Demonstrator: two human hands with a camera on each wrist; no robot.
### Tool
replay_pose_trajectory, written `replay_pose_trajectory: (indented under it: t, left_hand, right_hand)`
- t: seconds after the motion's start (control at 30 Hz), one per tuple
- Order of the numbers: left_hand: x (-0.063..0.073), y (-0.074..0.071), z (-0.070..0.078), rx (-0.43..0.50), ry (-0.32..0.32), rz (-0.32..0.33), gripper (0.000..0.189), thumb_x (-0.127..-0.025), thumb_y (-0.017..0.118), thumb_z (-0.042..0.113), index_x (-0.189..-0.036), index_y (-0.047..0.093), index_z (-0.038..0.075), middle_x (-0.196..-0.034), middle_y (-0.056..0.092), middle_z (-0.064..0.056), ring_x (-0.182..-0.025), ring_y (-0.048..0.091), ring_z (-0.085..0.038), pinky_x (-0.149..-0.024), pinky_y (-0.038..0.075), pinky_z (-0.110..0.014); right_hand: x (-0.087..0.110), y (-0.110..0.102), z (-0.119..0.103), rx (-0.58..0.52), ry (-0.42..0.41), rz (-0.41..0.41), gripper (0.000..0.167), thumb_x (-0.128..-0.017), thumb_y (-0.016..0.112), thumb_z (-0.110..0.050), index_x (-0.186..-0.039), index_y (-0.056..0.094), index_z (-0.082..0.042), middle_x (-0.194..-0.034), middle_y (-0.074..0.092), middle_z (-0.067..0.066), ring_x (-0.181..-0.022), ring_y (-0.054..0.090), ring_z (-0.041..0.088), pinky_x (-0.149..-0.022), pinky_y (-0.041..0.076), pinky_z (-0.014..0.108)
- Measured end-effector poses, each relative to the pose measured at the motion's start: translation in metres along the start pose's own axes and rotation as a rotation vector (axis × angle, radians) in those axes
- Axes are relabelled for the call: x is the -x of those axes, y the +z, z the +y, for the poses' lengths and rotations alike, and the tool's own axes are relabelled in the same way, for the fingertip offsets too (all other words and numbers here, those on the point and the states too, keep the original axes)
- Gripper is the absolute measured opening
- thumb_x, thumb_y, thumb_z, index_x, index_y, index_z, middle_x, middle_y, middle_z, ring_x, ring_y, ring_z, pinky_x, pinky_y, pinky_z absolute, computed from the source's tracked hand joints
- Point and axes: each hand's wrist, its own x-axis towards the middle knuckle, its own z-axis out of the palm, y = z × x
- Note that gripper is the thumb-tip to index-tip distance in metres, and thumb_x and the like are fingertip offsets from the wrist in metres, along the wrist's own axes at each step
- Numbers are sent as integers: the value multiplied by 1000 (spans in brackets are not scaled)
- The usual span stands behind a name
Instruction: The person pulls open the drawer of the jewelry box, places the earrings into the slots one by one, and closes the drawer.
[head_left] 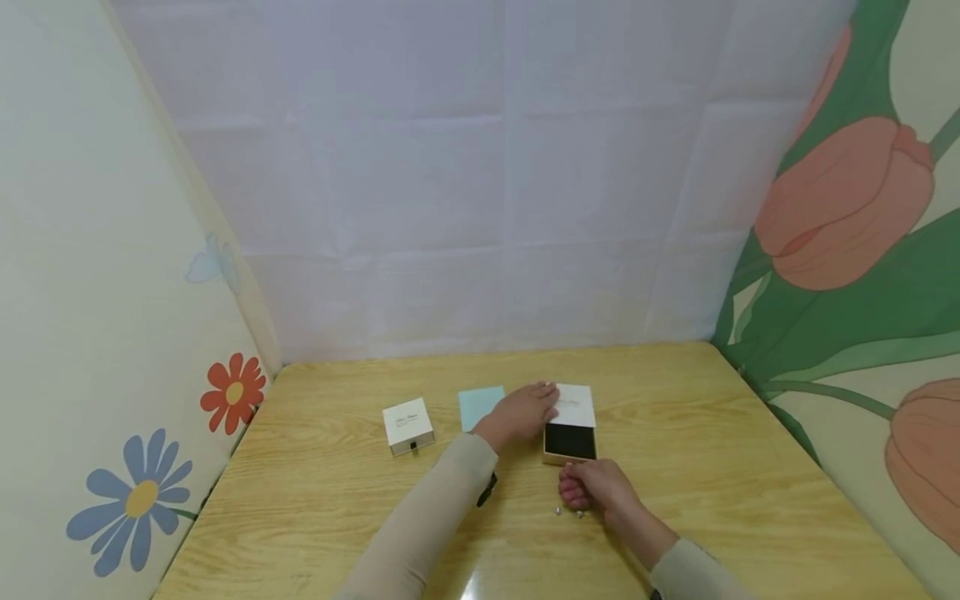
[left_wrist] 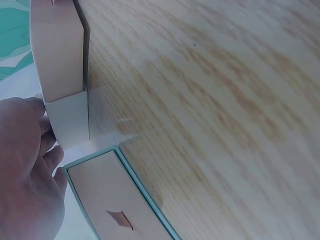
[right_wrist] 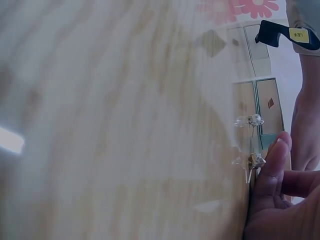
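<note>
A small white slide-out box has its white sleeve [head_left: 576,406] at the back and its drawer [head_left: 570,442], lined in black, pulled toward me. My left hand [head_left: 525,410] holds the sleeve by its left edge; the left wrist view shows the fingers at the sleeve [left_wrist: 70,120]. At the drawer's front edge, my right hand [head_left: 596,485] has its fingers curled against it; the grip itself is hidden. Two small sparkling stud earrings lie on the table just below the right hand, one [right_wrist: 256,120] farther off and one [right_wrist: 256,161] beside the thumb.
A light blue box [head_left: 477,406] lies left of my left hand, partly behind it. Farther left sits a closed white box [head_left: 408,425] with a black pull tab. The wooden table [head_left: 315,500] meets a white cloth [head_left: 480,300] at the back and flowered panels at both sides.
</note>
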Motion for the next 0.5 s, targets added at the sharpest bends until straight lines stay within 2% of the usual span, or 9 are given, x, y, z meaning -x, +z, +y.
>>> replay_pose_trajectory:
  t: [0.3,0.5]
  left_hand:
    - [-1,1,1,-9,-7,-1,54,-113,26,38,-162,25,15,-168,22,2,-155,19,-15,-126,16,-26]
    - [0,1,1,-14,-7,4,54,-113,27,37,-162,26,15,-168,23,2,-155,20,-15,-126,16,-25]
  right_hand:
    - [3,2,3,16,-12,17,21,-97,55,-3,-92,69,11,-68,69,7,-57,65,12,-52,57,24]
    - [3,-2,5,-14,-28,-43,22,-99,52,-3,-95,67,12,-70,69,6,-59,65,11,-55,58,23]
